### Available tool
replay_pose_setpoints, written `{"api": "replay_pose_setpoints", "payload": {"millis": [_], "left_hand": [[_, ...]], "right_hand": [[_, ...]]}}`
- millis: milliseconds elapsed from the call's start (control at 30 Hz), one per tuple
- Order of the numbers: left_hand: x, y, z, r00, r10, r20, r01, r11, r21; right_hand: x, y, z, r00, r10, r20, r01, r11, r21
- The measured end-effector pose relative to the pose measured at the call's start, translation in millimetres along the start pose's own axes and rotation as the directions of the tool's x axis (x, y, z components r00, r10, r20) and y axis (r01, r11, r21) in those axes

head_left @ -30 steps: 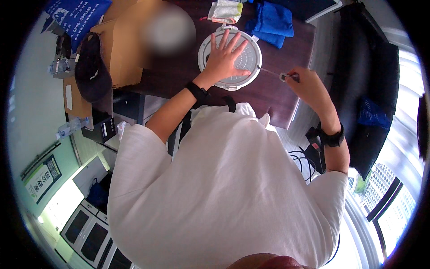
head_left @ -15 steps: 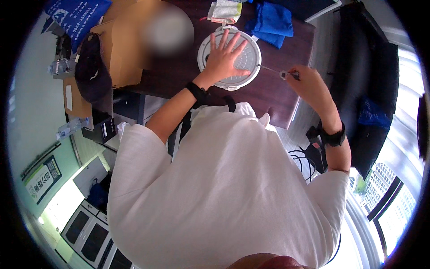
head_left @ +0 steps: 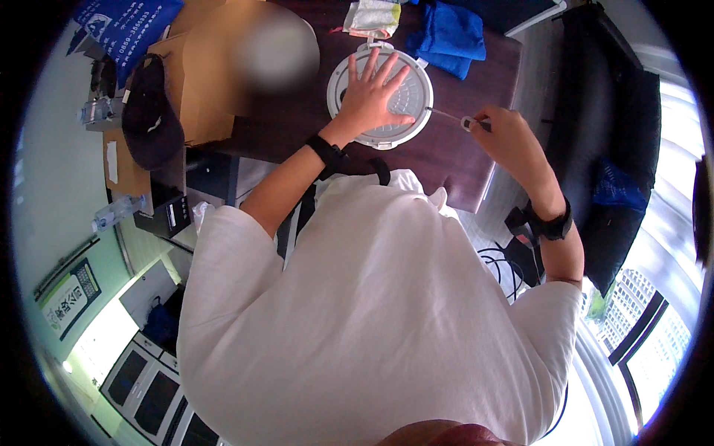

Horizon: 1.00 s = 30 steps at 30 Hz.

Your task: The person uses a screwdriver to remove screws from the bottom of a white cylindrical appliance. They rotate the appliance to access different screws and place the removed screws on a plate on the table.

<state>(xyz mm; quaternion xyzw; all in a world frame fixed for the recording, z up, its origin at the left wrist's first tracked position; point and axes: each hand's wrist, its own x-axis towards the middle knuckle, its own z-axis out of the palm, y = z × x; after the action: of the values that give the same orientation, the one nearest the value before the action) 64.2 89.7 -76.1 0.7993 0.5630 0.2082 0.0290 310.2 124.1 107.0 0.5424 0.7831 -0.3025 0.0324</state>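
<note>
A round white-and-grey lid-like part [head_left: 410, 95] with small tabs around its rim lies on the dark table. My left hand [head_left: 370, 98] rests flat on it, fingers spread, covering its left and middle portion. On the right side, my right hand [head_left: 512, 140] grips a screwdriver [head_left: 466, 123] by its handle end, fingers pinched together. The thin metal shaft points left, and its tip meets the right edge of the round part. Whether the tip sits in a screw or a gap is too small to tell.
Beyond the round part lie a folded blue cloth [head_left: 451, 41] and a pale patterned cloth [head_left: 372, 18]. A blurred round white object [head_left: 281, 56] stands left, beside a cardboard box [head_left: 204, 82]. A dark cap [head_left: 152, 119] hangs further left. The dark tabletop [head_left: 476, 167] ends near my right forearm.
The view has shifted very slightly. Both hands keep their places, and the screwdriver tip stays at the rim; my right fingers have turned a little on the handle.
</note>
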Motion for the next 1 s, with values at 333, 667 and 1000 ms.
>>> {"api": "replay_pose_setpoints", "payload": {"millis": [333,667,1000], "left_hand": [[-1,-1,0,0.999,-0.004,0.044,0.003,1.000,0.025],[-1,-1,0,0.999,-0.007,0.033,0.006,1.000,0.011],[-1,-1,-1,0.999,-0.009,0.039,0.009,1.000,-0.002]], "right_hand": [[0,-2,4,1.000,0.013,-0.022,-0.013,1.000,0.004],[1,-3,6,0.999,0.006,-0.041,-0.006,1.000,0.010],[0,-3,9,0.999,-0.001,-0.050,0.001,1.000,0.001]]}}
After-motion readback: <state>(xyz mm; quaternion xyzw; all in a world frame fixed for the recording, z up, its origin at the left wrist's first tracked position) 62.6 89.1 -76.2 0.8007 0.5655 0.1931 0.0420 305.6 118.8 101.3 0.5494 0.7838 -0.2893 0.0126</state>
